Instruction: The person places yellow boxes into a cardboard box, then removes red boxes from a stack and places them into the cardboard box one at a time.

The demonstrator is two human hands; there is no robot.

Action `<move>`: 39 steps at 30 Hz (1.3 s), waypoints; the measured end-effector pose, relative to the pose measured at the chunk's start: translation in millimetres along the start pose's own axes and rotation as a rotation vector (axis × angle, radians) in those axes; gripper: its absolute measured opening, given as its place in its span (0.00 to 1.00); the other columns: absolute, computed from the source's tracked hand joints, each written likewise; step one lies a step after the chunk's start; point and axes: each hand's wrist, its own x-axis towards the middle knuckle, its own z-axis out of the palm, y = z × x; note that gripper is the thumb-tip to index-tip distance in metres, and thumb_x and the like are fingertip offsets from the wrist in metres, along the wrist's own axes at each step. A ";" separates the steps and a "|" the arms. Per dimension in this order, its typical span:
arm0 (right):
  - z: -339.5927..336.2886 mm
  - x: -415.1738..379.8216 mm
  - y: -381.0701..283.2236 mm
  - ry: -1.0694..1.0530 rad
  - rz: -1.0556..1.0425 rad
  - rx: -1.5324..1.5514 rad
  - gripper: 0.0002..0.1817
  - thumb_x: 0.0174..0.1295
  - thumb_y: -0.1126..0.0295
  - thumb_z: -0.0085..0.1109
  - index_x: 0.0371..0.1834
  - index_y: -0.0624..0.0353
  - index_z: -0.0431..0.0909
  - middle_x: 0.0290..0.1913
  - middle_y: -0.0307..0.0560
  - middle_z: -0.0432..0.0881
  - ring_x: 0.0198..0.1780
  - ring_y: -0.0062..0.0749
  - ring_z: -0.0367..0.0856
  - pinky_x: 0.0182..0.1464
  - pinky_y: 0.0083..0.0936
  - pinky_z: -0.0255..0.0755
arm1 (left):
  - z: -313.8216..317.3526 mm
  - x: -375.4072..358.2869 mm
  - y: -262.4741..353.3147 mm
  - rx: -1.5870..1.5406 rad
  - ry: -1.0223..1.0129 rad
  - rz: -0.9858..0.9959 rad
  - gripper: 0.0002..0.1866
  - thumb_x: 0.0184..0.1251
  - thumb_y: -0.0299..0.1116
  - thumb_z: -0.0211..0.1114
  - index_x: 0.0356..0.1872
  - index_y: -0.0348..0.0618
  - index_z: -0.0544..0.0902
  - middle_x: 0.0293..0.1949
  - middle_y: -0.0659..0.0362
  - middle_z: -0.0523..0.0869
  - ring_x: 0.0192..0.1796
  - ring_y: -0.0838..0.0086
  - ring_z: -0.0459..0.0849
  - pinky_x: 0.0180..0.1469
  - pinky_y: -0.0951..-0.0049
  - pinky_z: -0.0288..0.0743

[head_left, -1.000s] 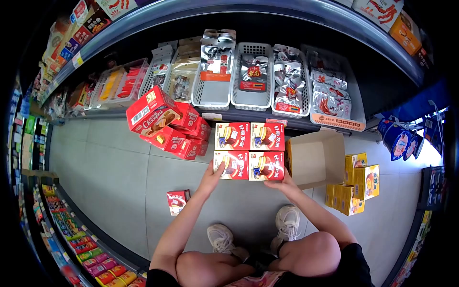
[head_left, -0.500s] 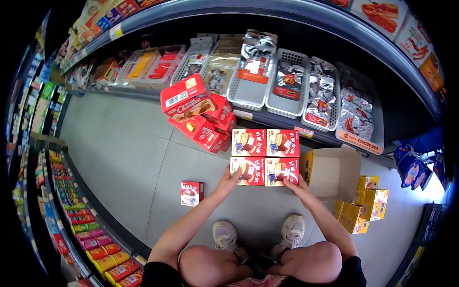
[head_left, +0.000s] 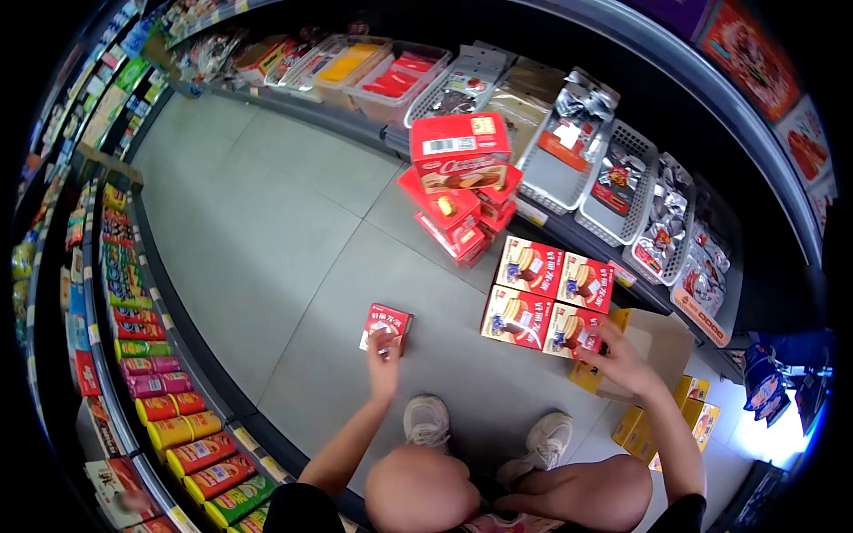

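Four red and white boxes (head_left: pixel 518 317) with cake pictures form a two-by-two block on the right. My right hand (head_left: pixel 615 357) rests at the block's lower right box, its fingers apart against the box's edge. A single red and white box (head_left: pixel 397 322) sits on the floor to the left. Over its lower part is my left hand (head_left: pixel 385 348), fingers bent; whether it grips the box cannot be made out. Behind the block, a stack of red boxes (head_left: pixel 460 151) leans beside the shelf.
An open carton (head_left: pixel 656 349) and yellow boxes (head_left: pixel 696 417) lie to the right. Trays of packets (head_left: pixel 562 164) line the low shelf ahead. A snack shelf (head_left: pixel 191 449) curves along the left. Grey floor tiles (head_left: pixel 267 204) show between the shelves.
My left hand has left the block and moved left to the single box. My right hand stays at the block. The view has turned left, so the scene appears shifted right and tilted.
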 end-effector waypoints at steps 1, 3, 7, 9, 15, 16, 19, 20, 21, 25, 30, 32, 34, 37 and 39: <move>0.1 3.7 -19.9 0.079 -0.121 -0.197 0.27 0.52 0.57 0.55 0.50 0.66 0.65 0.57 0.61 0.60 0.58 0.47 0.60 0.58 0.30 0.55 | -13.2 1.2 -10.0 -0.005 0.009 -0.011 0.19 0.57 0.30 0.55 0.50 0.40 0.64 0.39 0.57 0.73 0.42 0.76 0.71 0.45 0.77 0.65; 3.2 17.8 -59.8 0.140 -0.175 -0.272 0.27 0.52 0.57 0.54 0.50 0.66 0.65 0.56 0.63 0.62 0.58 0.48 0.61 0.57 0.31 0.56 | -34.8 7.6 -39.5 -0.012 0.301 -0.148 0.19 0.56 0.30 0.56 0.48 0.38 0.64 0.44 0.55 0.70 0.45 0.74 0.68 0.46 0.75 0.64; 24.4 62.2 -120.3 -0.203 -0.249 -0.205 0.27 0.54 0.54 0.49 0.48 0.68 0.66 0.50 0.61 0.68 0.53 0.45 0.66 0.54 0.30 0.59 | -47.2 17.3 -68.2 0.022 0.388 -0.177 0.20 0.55 0.32 0.58 0.48 0.37 0.64 0.47 0.53 0.67 0.47 0.71 0.66 0.48 0.72 0.62; 36.9 77.4 -135.8 -0.248 -0.297 -0.304 0.28 0.55 0.52 0.48 0.48 0.68 0.66 0.48 0.61 0.70 0.51 0.44 0.69 0.53 0.30 0.61 | -45.3 22.8 -53.9 0.009 0.364 -0.196 0.24 0.54 0.33 0.59 0.50 0.37 0.63 0.49 0.52 0.66 0.52 0.67 0.64 0.53 0.69 0.58; -8.2 98.2 -182.9 -0.225 -0.093 -0.294 0.22 0.53 0.56 0.53 0.42 0.64 0.70 0.35 0.53 0.78 0.40 0.36 0.77 0.43 0.32 0.68 | -17.0 61.1 65.5 -0.025 0.142 0.174 0.29 0.53 0.34 0.61 0.55 0.37 0.60 0.56 0.50 0.62 0.60 0.63 0.58 0.61 0.67 0.49; -20.2 101.8 -189.8 -0.062 -0.074 -0.268 0.24 0.51 0.58 0.56 0.46 0.64 0.67 0.40 0.54 0.76 0.44 0.36 0.75 0.46 0.32 0.67 | -10.9 73.1 88.6 -0.021 0.052 0.299 0.30 0.52 0.34 0.61 0.55 0.37 0.60 0.56 0.50 0.62 0.61 0.63 0.58 0.61 0.67 0.49; -29.4 139.6 -167.6 0.285 -0.304 -0.268 0.32 0.45 0.63 0.61 0.53 0.64 0.60 0.50 0.57 0.69 0.53 0.37 0.68 0.53 0.31 0.62 | 14.3 105.2 164.3 0.132 -0.106 0.620 0.34 0.51 0.36 0.63 0.57 0.37 0.56 0.58 0.48 0.61 0.61 0.62 0.57 0.61 0.67 0.50; -31.0 153.2 -159.8 0.462 -0.555 -0.288 0.38 0.43 0.65 0.63 0.58 0.63 0.55 0.55 0.58 0.65 0.58 0.39 0.63 0.57 0.30 0.58 | 24.7 116.4 183.1 0.157 -0.143 0.693 0.35 0.51 0.38 0.63 0.58 0.37 0.56 0.59 0.49 0.60 0.62 0.63 0.57 0.62 0.67 0.49; -31.8 159.0 -168.3 0.363 -0.465 -0.237 0.45 0.39 0.69 0.65 0.62 0.61 0.47 0.61 0.58 0.55 0.63 0.39 0.53 0.61 0.29 0.51 | 35.1 130.1 193.5 0.153 -0.144 0.701 0.35 0.51 0.38 0.63 0.58 0.37 0.56 0.59 0.49 0.60 0.62 0.63 0.57 0.62 0.67 0.49; -25.9 175.6 -181.8 0.292 -0.504 -0.010 0.43 0.37 0.72 0.64 0.59 0.65 0.51 0.55 0.60 0.62 0.58 0.39 0.61 0.58 0.27 0.56 | 62.8 168.4 208.0 0.114 -0.369 0.713 0.41 0.49 0.43 0.64 0.58 0.34 0.52 0.57 0.45 0.61 0.60 0.59 0.60 0.60 0.66 0.53; -29.6 172.7 -181.4 0.219 -0.460 0.169 0.44 0.33 0.68 0.70 0.57 0.64 0.56 0.49 0.51 0.71 0.52 0.32 0.69 0.55 0.24 0.60 | 70.8 175.4 207.1 -0.003 -0.519 0.642 0.41 0.48 0.44 0.64 0.57 0.32 0.54 0.56 0.43 0.61 0.57 0.59 0.64 0.57 0.67 0.58; -38.4 158.4 -182.5 0.211 -0.443 0.171 0.43 0.33 0.66 0.70 0.56 0.63 0.57 0.49 0.51 0.71 0.52 0.32 0.69 0.54 0.24 0.60 | 66.6 156.7 226.3 -0.074 -0.467 0.631 0.38 0.50 0.43 0.63 0.56 0.31 0.55 0.55 0.45 0.63 0.56 0.63 0.65 0.55 0.70 0.60; -46.0 151.8 -174.7 0.217 -0.446 0.152 0.41 0.33 0.63 0.70 0.54 0.63 0.61 0.48 0.51 0.72 0.51 0.31 0.69 0.53 0.23 0.61 | 67.0 140.9 241.3 -0.081 -0.464 0.640 0.37 0.52 0.43 0.63 0.56 0.31 0.55 0.54 0.46 0.63 0.56 0.65 0.65 0.55 0.71 0.60; -63.3 122.0 -171.3 0.141 -0.389 0.274 0.41 0.34 0.62 0.70 0.54 0.63 0.61 0.49 0.50 0.72 0.51 0.30 0.70 0.53 0.24 0.61 | 74.4 118.6 258.8 -0.114 -0.488 0.658 0.36 0.54 0.44 0.61 0.55 0.31 0.56 0.53 0.47 0.64 0.55 0.66 0.66 0.55 0.72 0.60; -71.0 101.4 -163.1 0.112 -0.387 0.350 0.42 0.35 0.62 0.70 0.56 0.63 0.60 0.49 0.49 0.72 0.50 0.29 0.70 0.53 0.24 0.62 | 82.3 104.5 265.5 -0.128 -0.538 0.563 0.36 0.55 0.45 0.60 0.55 0.30 0.55 0.52 0.46 0.64 0.55 0.67 0.66 0.55 0.73 0.60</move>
